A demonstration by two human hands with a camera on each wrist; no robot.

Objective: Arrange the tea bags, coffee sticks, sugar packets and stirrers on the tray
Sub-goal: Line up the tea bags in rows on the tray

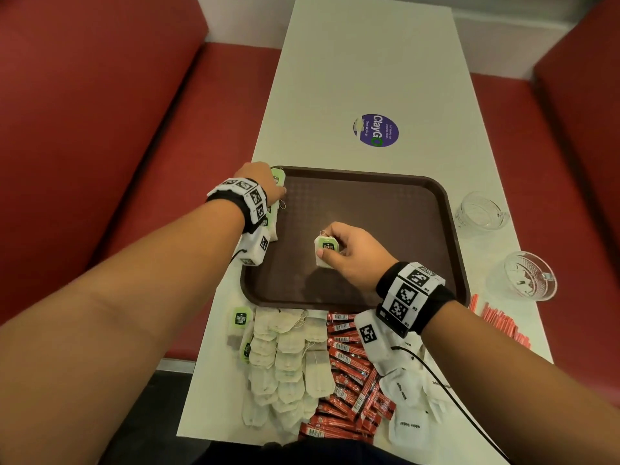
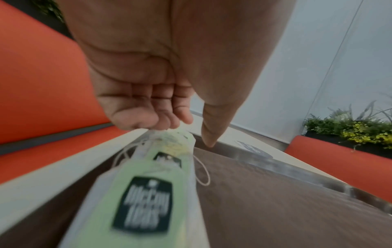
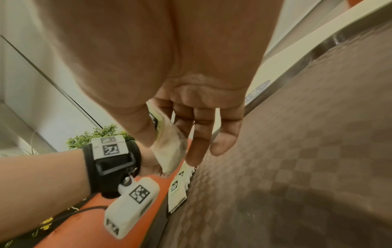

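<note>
A brown tray (image 1: 369, 209) lies on the white table. Along its left edge runs a row of tea bags (image 1: 273, 223) with green tags (image 2: 144, 193). My left hand (image 1: 268, 186) is at the tray's far left corner; its bent fingertips (image 2: 161, 122) rest on the far end of that row, and the thumb points down, apart from them. My right hand (image 1: 327, 245) hovers over the tray's middle and pinches one tea bag (image 1: 323, 261) between thumb and fingers (image 3: 169, 151). Near me lie a heap of tea bags (image 1: 285, 360), red coffee sticks (image 1: 349, 374), white sugar packets (image 1: 406, 397) and red stirrers (image 1: 503, 327).
Two glass cups (image 1: 479, 211) (image 1: 528, 280) stand to the right of the tray. A purple round sticker (image 1: 375, 130) is on the table beyond it. Red bench seats (image 1: 100, 129) flank the narrow table on both sides.
</note>
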